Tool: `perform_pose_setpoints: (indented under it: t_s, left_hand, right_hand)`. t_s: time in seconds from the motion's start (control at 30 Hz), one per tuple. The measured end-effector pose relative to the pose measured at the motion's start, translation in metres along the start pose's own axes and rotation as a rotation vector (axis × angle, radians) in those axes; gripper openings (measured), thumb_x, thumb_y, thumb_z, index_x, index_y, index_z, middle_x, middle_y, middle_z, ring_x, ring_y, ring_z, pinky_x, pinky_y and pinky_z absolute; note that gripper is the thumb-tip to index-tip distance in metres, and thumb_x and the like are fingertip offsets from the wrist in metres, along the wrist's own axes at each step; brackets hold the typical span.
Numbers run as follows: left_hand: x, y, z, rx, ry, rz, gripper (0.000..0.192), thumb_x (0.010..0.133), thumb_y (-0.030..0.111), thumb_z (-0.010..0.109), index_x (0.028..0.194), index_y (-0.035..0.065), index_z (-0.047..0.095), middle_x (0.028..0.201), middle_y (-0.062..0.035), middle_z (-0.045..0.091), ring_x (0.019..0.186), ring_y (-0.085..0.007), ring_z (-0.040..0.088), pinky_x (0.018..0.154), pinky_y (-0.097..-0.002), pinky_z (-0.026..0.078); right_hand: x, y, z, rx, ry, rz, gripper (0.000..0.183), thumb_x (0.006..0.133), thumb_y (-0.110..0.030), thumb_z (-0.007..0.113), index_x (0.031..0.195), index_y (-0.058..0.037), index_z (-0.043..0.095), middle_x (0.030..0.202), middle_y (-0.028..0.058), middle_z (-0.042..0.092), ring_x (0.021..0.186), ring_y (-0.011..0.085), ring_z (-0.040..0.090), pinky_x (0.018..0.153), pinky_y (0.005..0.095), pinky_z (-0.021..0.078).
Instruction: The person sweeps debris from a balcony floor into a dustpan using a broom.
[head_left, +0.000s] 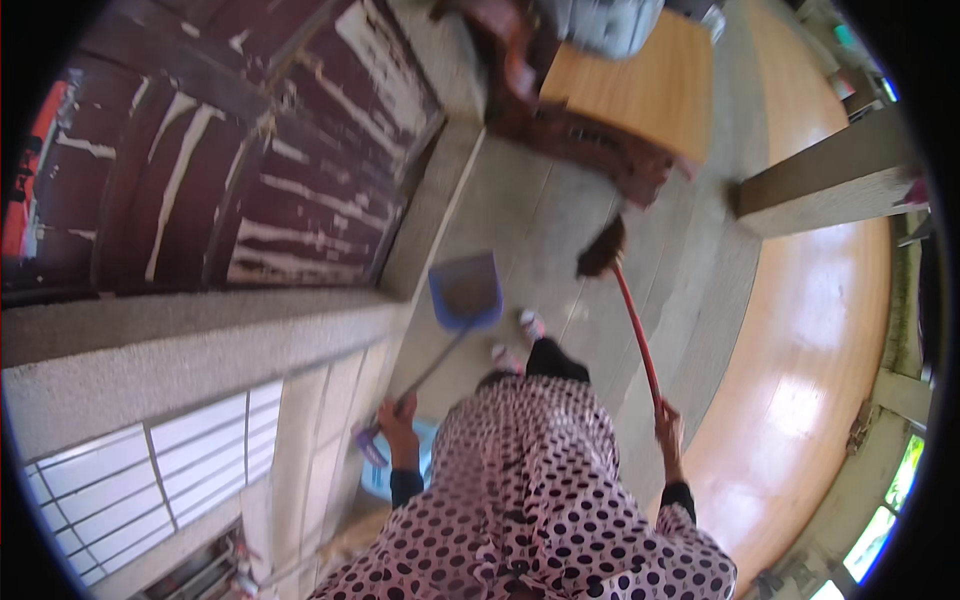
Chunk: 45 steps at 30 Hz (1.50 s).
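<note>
My left hand (398, 417) grips the upper handle of a long-handled blue dustpan (468, 316). The pan is low over or on the floor, left of my feet, and looks dusty inside; whether it touches the floor I cannot tell. My right hand (669, 424) is closed around the red stick of a broom (637, 328). Its dark brush head (603, 251) points away from me, ahead and to the right of the dustpan, apart from it, near the foot of a carved wooden piece of furniture.
Carved dark wooden furniture (600, 150) and a light wood tabletop (637, 90) stand ahead. A long glossy wooden surface (802, 375) curves along the right, beside a square pillar (825, 184). To the left are a worn dark door (315, 172) and a wall ledge. A light blue plastic stool (377, 480) is near my left hand.
</note>
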<state>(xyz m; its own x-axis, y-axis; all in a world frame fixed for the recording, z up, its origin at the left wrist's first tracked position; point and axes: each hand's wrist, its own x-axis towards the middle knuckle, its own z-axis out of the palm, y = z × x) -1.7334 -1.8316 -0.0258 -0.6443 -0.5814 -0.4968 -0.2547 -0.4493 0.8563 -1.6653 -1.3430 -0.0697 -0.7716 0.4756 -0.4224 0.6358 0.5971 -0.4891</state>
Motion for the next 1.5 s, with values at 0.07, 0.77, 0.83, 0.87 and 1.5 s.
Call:
perform_pose_setpoints:
  t_s: [0.07, 0.77, 0.83, 0.87, 1.5]
  left_hand:
    - [-0.016, 0.023, -0.004, -0.014, 0.088, -0.070, 0.017, 0.083, 0.022, 0.039, 0.075, 0.0064, 0.038, 0.074, -0.0062, 0.042, 0.078, -0.0236, 0.053, 0.077, -0.0335, 0.043]
    - [-0.076, 0.094, -0.001, -0.009, 0.235, 0.093, 0.013, 0.081, 0.016, 0.042, 0.072, 0.0064, 0.039, 0.078, -0.0084, 0.051, 0.082, -0.0298, 0.054, 0.081, -0.0402, 0.041]
    - [-0.085, 0.095, 0.013, 0.159, 0.242, 0.161, 0.013, 0.081, 0.015, 0.041, 0.072, 0.0069, 0.039, 0.075, -0.0066, 0.050, 0.082, -0.0295, 0.055, 0.080, -0.0394, 0.040]
    - [-0.085, 0.096, 0.012, 0.159, 0.239, 0.160, 0.013, 0.081, 0.015, 0.041, 0.072, 0.0069, 0.039, 0.075, -0.0066, 0.050, 0.082, -0.0295, 0.055, 0.080, -0.0394, 0.040]
    - [-0.062, 0.078, 0.037, 0.284, 0.236, 0.057, 0.018, 0.085, 0.019, 0.036, 0.082, 0.0018, 0.038, 0.086, -0.0116, 0.048, 0.083, -0.0262, 0.054, 0.074, -0.0325, 0.043]
  right_hand:
    - [0.022, -0.012, 0.021, -0.091, -0.144, -0.079, 0.031, 0.078, -0.032, 0.045, 0.095, -0.0082, 0.056, 0.060, 0.0161, 0.052, 0.054, 0.0226, 0.053, 0.045, 0.0329, 0.0382]
    - [0.179, -0.190, 0.214, -0.629, -0.656, -0.334, 0.024, 0.067, -0.029, 0.054, 0.090, -0.0238, 0.060, 0.088, 0.0074, 0.058, 0.085, 0.0240, 0.055, 0.075, 0.0360, 0.0419]
    - [0.203, -0.194, 0.210, -0.573, -0.577, -0.275, 0.024, 0.068, -0.029, 0.053, 0.090, -0.0239, 0.060, 0.090, 0.0072, 0.058, 0.087, 0.0233, 0.054, 0.076, 0.0350, 0.0416]
    - [0.215, -0.194, 0.210, -0.515, -0.506, -0.213, 0.024, 0.068, -0.030, 0.053, 0.091, -0.0240, 0.060, 0.091, 0.0070, 0.057, 0.089, 0.0225, 0.054, 0.076, 0.0340, 0.0412]
    - [0.270, -0.217, 0.149, 0.026, -0.370, -0.158, 0.028, 0.076, -0.030, 0.046, 0.092, -0.0128, 0.059, 0.044, 0.0040, 0.045, 0.035, 0.0119, 0.044, 0.034, 0.0279, 0.0351]
